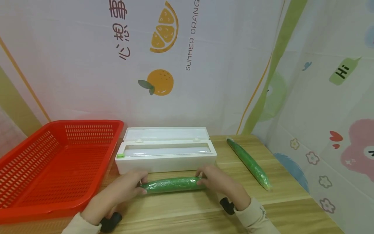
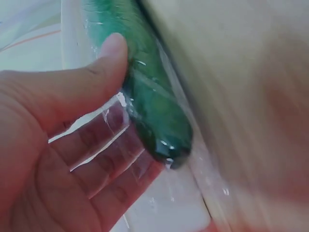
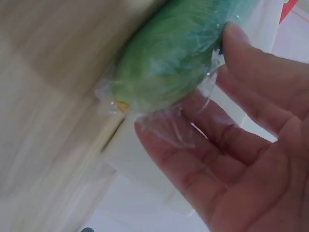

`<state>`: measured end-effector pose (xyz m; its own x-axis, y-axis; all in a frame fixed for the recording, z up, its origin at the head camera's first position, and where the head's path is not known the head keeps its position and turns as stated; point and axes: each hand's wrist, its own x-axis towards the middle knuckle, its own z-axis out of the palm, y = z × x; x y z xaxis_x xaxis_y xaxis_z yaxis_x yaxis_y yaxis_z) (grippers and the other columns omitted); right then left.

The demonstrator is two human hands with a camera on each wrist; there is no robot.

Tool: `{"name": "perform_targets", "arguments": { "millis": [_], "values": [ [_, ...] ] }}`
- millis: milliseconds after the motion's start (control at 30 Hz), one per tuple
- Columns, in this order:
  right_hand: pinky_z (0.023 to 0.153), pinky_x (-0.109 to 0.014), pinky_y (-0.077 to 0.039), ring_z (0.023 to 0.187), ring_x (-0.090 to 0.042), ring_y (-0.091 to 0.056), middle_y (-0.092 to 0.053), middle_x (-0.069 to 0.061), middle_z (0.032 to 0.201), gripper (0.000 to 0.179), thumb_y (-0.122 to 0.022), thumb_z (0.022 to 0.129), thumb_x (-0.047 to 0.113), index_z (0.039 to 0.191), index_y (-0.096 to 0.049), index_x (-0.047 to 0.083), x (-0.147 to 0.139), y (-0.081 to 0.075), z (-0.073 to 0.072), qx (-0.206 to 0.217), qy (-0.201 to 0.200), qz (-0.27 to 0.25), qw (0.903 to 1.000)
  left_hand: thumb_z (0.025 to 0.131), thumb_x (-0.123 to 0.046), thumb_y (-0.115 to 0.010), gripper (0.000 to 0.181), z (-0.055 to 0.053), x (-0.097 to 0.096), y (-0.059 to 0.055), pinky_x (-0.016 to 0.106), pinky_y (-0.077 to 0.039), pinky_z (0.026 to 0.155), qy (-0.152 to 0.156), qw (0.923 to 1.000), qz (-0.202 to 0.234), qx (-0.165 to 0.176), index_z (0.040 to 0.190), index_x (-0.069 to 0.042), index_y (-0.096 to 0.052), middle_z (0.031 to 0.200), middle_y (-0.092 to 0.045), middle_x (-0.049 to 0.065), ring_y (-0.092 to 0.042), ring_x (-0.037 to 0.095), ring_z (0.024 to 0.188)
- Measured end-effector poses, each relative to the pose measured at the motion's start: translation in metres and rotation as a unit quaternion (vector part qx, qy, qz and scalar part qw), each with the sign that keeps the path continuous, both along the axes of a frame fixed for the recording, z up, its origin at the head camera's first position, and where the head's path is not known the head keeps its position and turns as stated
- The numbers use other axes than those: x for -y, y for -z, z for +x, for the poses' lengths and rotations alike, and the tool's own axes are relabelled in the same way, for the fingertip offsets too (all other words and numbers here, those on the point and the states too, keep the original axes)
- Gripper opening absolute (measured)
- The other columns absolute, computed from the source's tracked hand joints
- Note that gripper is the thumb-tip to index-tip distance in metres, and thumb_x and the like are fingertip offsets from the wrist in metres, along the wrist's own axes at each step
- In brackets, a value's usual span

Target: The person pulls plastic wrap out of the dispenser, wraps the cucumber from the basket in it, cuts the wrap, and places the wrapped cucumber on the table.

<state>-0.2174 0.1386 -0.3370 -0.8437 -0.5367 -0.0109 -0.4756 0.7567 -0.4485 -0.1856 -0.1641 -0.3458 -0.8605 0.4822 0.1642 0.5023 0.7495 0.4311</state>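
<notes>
A green cucumber [image 1: 173,184] in clear plastic wrap lies across the front of the white box, a hand at each end. My left hand [image 1: 128,183] pinches its left end; in the left wrist view the thumb presses the cucumber [image 2: 157,108] while the other fingers of the left hand [image 2: 53,104] extend behind loose film. At the opposite end, my right hand [image 1: 217,180] holds the cucumber between thumb and fingers. Loose film [image 3: 169,126] bunches against the fingers of that right hand [image 3: 270,159], beside the cucumber's pale tip [image 3: 159,67].
Behind the cucumber stands a white cling-film box [image 1: 166,164], lid [image 1: 166,134] raised, with a roll inside and a green slider [image 1: 120,155]. A red plastic basket [image 1: 99,175] occupies the left. Another wrapped cucumber [image 1: 249,162] lies on the wooden table [image 1: 280,208] at right.
</notes>
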Motion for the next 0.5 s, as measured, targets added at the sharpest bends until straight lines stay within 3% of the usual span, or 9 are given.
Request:
{"name": "perform_targets", "arguments": {
  "millis": [200, 333, 433, 500],
  "values": [
    [0.059, -0.024, -0.044, 0.069, -0.01, -0.051, -0.059, 0.0, 0.077, 0.008, -0.067, 0.083, 0.009, 0.085, -0.059, 0.006, -0.0016, 0.0005, -0.002, -0.019, -0.019, -0.007, 0.9996, 0.071, -0.014, -0.078, 0.027, 0.003, 0.0034, 0.0032, 0.021, -0.035, 0.058, -0.025, 0.9992, -0.024, -0.021, 0.078, -0.019, -0.052, 0.071, -0.05, -0.01, -0.044, 0.007, 0.066],
    [0.072, -0.032, -0.049, 0.083, -0.016, -0.057, -0.063, -0.002, 0.09, 0.017, -0.071, 0.079, 0.01, 0.091, -0.059, 0.006, -0.0033, 0.0014, -0.0016, -0.002, -0.01, 0.014, 0.9998, 0.074, -0.014, -0.075, 0.023, 0.0035, 0.0024, 0.0041, 0.022, -0.035, 0.057, -0.035, 0.9979, -0.031, -0.045, 0.076, -0.019, -0.052, 0.07, -0.05, -0.01, -0.043, 0.007, 0.064],
    [0.085, -0.038, -0.049, 0.097, -0.021, -0.058, -0.064, -0.005, 0.102, 0.026, -0.073, 0.077, 0.01, 0.099, -0.06, 0.007, -0.0062, 0.0044, -0.0041, 0.013, -0.001, 0.014, 0.9998, 0.077, -0.013, -0.073, 0.018, 0.0036, 0.0011, 0.0041, 0.023, -0.037, 0.057, -0.05, 0.997, -0.032, -0.049, 0.078, -0.017, -0.055, 0.071, -0.053, -0.009, -0.044, 0.008, 0.063],
    [0.086, -0.04, -0.049, 0.099, -0.023, -0.058, -0.065, -0.007, 0.105, 0.027, -0.072, 0.078, 0.01, 0.103, -0.062, 0.006, -0.0086, 0.007, -0.0069, 0.018, -0.003, 0.001, 0.9998, 0.079, -0.013, -0.071, 0.014, 0.0032, 0.0003, 0.004, 0.024, -0.039, 0.057, -0.059, 0.9967, -0.03, -0.047, 0.079, -0.017, -0.057, 0.071, -0.054, -0.009, -0.045, 0.008, 0.063]
  ]
}}
